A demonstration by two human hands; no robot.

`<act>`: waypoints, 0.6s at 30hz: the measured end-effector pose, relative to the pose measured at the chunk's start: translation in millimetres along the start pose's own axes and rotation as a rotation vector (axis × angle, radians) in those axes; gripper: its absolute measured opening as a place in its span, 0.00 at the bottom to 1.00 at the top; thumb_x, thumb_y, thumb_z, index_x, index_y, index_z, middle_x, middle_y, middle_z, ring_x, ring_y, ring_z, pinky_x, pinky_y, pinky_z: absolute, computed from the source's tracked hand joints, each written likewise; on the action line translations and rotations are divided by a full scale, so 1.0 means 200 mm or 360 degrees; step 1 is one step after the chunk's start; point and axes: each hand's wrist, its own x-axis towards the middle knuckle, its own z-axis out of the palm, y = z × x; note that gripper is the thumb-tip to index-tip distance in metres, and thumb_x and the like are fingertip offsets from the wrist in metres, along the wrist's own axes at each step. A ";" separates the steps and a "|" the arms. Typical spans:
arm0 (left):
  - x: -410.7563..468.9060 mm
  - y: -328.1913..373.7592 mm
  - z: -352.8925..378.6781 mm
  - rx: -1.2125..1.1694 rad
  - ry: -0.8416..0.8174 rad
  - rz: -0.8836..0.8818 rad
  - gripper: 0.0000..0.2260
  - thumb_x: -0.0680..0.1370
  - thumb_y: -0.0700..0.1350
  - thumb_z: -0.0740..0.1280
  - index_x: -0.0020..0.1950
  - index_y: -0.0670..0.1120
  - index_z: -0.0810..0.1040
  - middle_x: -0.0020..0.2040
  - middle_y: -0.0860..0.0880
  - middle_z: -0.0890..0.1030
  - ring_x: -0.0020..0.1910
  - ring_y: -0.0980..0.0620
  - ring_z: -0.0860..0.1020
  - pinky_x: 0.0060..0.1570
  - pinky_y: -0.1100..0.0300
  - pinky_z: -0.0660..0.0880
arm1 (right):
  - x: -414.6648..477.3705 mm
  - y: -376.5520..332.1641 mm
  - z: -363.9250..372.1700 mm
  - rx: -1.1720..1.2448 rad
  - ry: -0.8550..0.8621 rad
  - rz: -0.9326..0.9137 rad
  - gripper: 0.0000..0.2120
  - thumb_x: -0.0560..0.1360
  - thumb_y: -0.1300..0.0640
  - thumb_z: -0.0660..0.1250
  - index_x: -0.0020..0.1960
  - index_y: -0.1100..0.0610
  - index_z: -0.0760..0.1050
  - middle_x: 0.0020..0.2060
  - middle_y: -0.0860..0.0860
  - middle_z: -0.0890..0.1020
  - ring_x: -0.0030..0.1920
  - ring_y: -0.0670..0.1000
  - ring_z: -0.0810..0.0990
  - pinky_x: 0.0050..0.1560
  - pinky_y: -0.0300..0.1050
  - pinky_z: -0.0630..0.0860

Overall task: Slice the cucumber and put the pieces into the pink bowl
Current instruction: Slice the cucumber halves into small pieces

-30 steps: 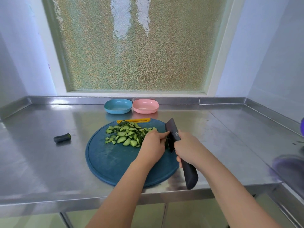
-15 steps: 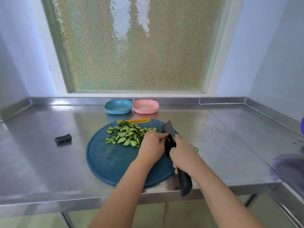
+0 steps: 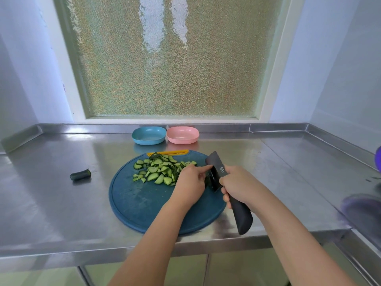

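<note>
Head: right hand (image 3: 239,182) grips knife (image 3: 216,168); board (image 3: 144,207) near counter (image 3: 51,203) edge.

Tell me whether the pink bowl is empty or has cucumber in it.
Empty. The pink bowl shows only its bare inside; the cut slices lie piled on the blue cutting board.

The right hand (image 3: 240,183) has swung the black knife (image 3: 215,165) back out to the right, its handle end lying where it was a second ago. The blade seems lifted slightly from the cucumber (image 3: 208,180), though the left hand (image 3: 190,182) hides the cut. A small green scrap that showed by the right wrist is gone from sight.
</note>
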 end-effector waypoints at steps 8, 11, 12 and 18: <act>-0.01 0.01 -0.01 -0.0018 0.0023 0.0021 0.18 0.79 0.36 0.56 0.66 0.48 0.75 0.38 0.48 0.72 0.36 0.54 0.70 0.38 0.71 0.61 | -0.01 -0.01 0.00 0.0016 -0.0002 0.0027 0.17 0.76 0.68 0.51 0.62 0.60 0.68 0.27 0.57 0.71 0.22 0.52 0.69 0.26 0.42 0.70; -0.01 0.02 -0.01 -0.0012 0.0032 0.0022 0.18 0.79 0.36 0.57 0.66 0.47 0.75 0.37 0.48 0.72 0.37 0.54 0.70 0.38 0.71 0.62 | -0.01 0.00 0.02 -0.0059 0.0009 0.0014 0.18 0.75 0.67 0.51 0.62 0.59 0.68 0.28 0.57 0.72 0.23 0.53 0.70 0.28 0.44 0.71; -0.01 0.02 -0.01 -0.0003 0.0033 0.0023 0.18 0.79 0.36 0.57 0.66 0.48 0.75 0.37 0.48 0.71 0.38 0.53 0.70 0.38 0.70 0.61 | -0.01 0.00 0.02 -0.0089 0.0021 0.0000 0.18 0.74 0.67 0.52 0.62 0.60 0.68 0.27 0.57 0.72 0.23 0.54 0.71 0.29 0.45 0.72; 0.00 0.02 -0.01 0.0046 0.0024 0.0033 0.18 0.80 0.36 0.56 0.67 0.47 0.74 0.37 0.50 0.69 0.39 0.54 0.68 0.40 0.70 0.60 | -0.06 -0.03 0.05 -0.0286 0.0110 -0.0057 0.16 0.75 0.69 0.52 0.60 0.59 0.66 0.32 0.57 0.72 0.26 0.54 0.72 0.29 0.44 0.73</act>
